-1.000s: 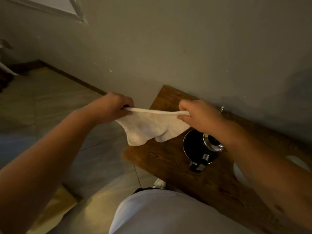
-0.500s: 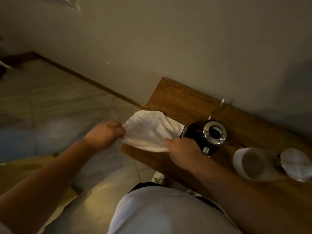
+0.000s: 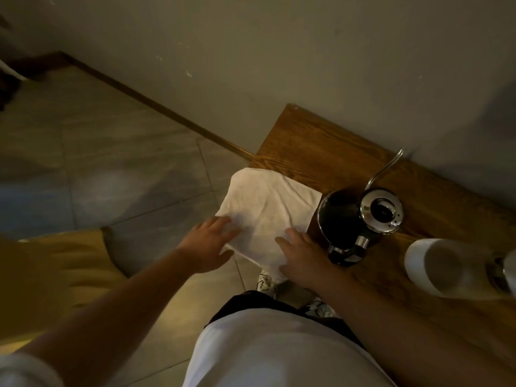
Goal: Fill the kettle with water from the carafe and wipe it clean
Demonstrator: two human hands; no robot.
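Observation:
A white cloth [image 3: 268,210] lies folded flat on the left end of the wooden table [image 3: 321,146], its near edge hanging over the table's corner. My left hand [image 3: 210,244] rests flat on the cloth's near left corner with fingers spread. My right hand [image 3: 300,255] presses flat on the cloth's near right part, beside the kettle. The black gooseneck kettle [image 3: 343,216] with a chrome lid [image 3: 381,215] stands upright just right of the cloth, its thin spout toward the wall. A white carafe [image 3: 441,266] lies at the right edge, its mouth toward me.
The table stands against a plain wall [image 3: 307,65]. Left of the table is tiled floor [image 3: 97,163], and a yellowish blurred object [image 3: 50,269] sits low at the left. My white shirt [image 3: 268,350] fills the bottom of the view.
Both hands held the cloth stretched in the air above the table. They lowered it onto the table's left end and now lie flat on it with fingers spread.

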